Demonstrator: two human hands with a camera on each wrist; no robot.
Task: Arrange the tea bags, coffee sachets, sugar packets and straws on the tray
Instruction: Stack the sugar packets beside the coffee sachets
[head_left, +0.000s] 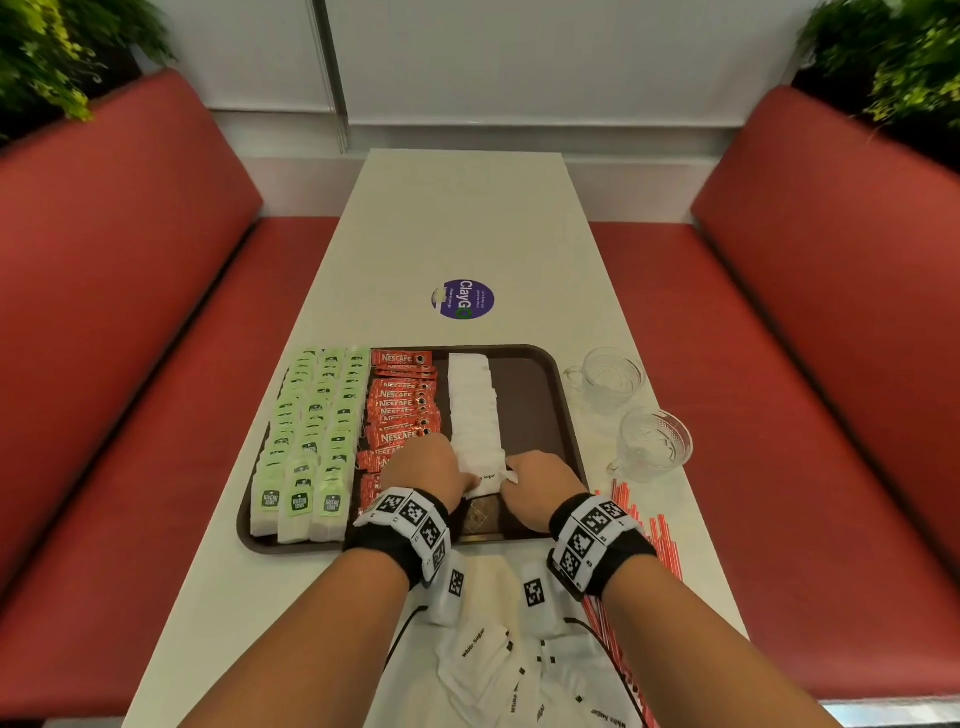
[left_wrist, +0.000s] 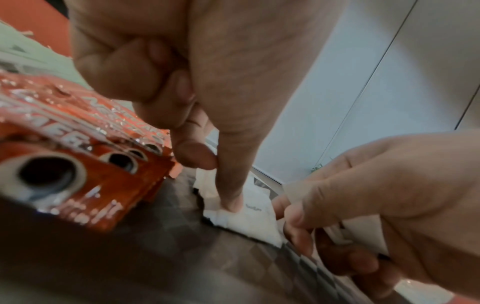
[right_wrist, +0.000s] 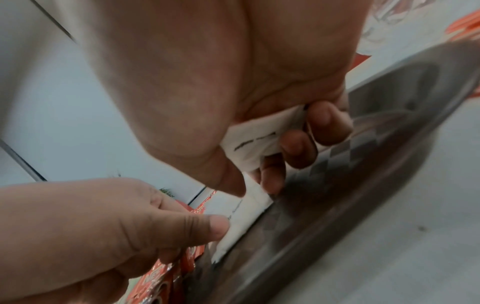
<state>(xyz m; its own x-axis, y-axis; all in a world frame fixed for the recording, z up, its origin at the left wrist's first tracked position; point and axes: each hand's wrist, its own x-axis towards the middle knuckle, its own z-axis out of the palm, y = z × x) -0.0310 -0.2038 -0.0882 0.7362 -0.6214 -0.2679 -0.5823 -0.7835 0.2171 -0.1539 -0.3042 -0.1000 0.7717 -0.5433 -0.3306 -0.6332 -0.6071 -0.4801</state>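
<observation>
A brown tray (head_left: 530, 405) carries columns of green tea bags (head_left: 311, 436), red coffee sachets (head_left: 402, 410) and a row of white sugar packets (head_left: 472, 410). Both hands meet at the near end of that row. My left hand (left_wrist: 213, 181) has its thumb down on the nearest sugar packet (left_wrist: 249, 218), forefinger just behind, and its other fingers curled. My right hand (right_wrist: 253, 185) grips a small bunch of sugar packets (right_wrist: 257, 142) between thumb and fingers, touching the same end. More loose sugar packets (head_left: 483, 660) lie on the table under my wrists. Red-and-white straws (head_left: 657, 540) lie off the tray at the right.
Two glass cups (head_left: 608, 376) (head_left: 654, 441) stand on the table right of the tray. A round purple sticker (head_left: 462, 300) marks the table beyond it. Red bench seats (head_left: 156, 364) run along both sides. The tray's right strip is bare.
</observation>
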